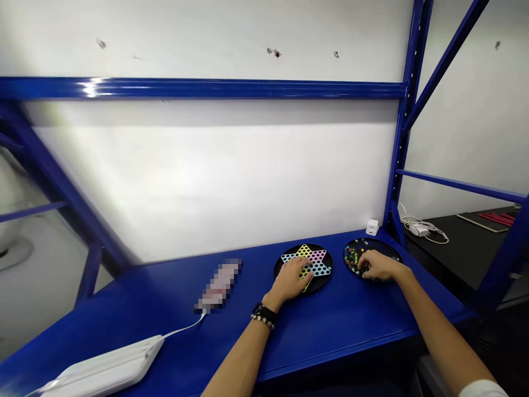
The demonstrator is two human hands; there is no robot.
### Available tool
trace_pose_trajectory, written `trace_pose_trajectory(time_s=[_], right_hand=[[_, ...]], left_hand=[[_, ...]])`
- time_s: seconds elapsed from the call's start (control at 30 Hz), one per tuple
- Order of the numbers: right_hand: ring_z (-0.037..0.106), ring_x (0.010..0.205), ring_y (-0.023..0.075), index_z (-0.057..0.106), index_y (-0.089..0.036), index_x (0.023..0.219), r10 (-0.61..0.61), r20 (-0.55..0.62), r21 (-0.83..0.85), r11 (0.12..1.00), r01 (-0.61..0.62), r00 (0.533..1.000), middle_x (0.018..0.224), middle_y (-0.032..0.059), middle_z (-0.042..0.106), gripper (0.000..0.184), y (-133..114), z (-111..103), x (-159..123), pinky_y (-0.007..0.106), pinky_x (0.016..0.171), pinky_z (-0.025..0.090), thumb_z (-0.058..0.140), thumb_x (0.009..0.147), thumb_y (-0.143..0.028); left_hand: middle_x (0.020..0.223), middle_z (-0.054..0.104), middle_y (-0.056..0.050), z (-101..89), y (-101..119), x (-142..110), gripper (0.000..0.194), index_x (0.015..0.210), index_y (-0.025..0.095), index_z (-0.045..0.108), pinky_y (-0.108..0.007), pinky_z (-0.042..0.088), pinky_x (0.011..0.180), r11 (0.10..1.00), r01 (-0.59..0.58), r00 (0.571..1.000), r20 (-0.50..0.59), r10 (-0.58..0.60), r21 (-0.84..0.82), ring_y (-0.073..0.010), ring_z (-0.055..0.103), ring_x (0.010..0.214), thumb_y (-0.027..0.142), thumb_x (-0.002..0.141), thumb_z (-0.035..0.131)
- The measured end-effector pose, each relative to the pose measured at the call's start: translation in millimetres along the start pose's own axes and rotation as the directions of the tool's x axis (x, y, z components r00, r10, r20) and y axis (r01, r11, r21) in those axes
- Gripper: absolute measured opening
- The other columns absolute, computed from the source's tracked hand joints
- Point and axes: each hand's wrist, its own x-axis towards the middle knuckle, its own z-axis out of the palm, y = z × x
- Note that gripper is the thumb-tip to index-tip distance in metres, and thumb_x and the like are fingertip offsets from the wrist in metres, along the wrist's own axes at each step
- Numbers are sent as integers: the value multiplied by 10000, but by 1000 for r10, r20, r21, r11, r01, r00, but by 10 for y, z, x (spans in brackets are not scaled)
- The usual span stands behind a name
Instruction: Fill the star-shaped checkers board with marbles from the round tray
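From my seat, the feed shows two bare hands working at a blue bench (330, 325). The left hand (290, 278) lies palm down on a star-shaped board (319, 263), a pastel star with black holes set on a round black base. Its fingers (303, 266) look loosely open and cover the lower part of the star; I see nothing held there. A watch (263, 314) and a beaded bracelet (262, 322) sit on that wrist.

Just to the right, the right hand (382, 267) reaches over a round black tray (382, 248) holding many coloured marbles (353, 259). Its fingers (363, 266) curl down at the marbles, but the view is poor there and I can't tell whether they pinch one.

Behind the tray, a white plug (372, 227) sits at the bench's back edge. Left of the board lies a pixelated pink object (219, 284), with a cable (182, 328) running to a white case (103, 370) at the bench's near edge.
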Motion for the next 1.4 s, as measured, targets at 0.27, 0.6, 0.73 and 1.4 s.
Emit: trace_pose_trajectory(time_s=[0.27,0.6,0.73,1.4], right_hand=[[563,582,114,695,-179,941,122,8,-25,992,-122,993,895,54,645,272,-8,116,32,226,545,410,654,677,-131],[579,719,153,658,-172,800,43,-42,-40,998,-44,998,798,39,635,118,34,162,95,227,617,421,623,708,-106],[566,688,143,630,-171,820,84,-49,-83,993,-88,995,838,45,622,137,-33,177,72,228,592,397,594,718,-85],[278,429,45,506,-177,743,282,-155,900,435,17,947,570,-60,399,267,442,-127,74,169,371,146,614,813,-412]], left_hand=[[1247,632,-63,-17,25,-1,314,1130,243,637,-420,429,1029,1000,-6,1000,5,6,4,-263,550,1190,411,898,511],[1232,636,-57,0,7,-6,322,1143,257,633,-412,429,1028,1000,-9,1000,-9,9,-2,-257,558,1179,422,898,505],[1244,629,-63,-12,21,-10,326,1145,253,632,-416,431,1022,1000,-4,1000,-12,4,2,-262,558,1176,422,899,500],[1245,630,-57,-25,12,3,337,1152,250,627,-420,425,1027,1000,-13,1000,6,13,1,-263,550,1186,431,907,485]])
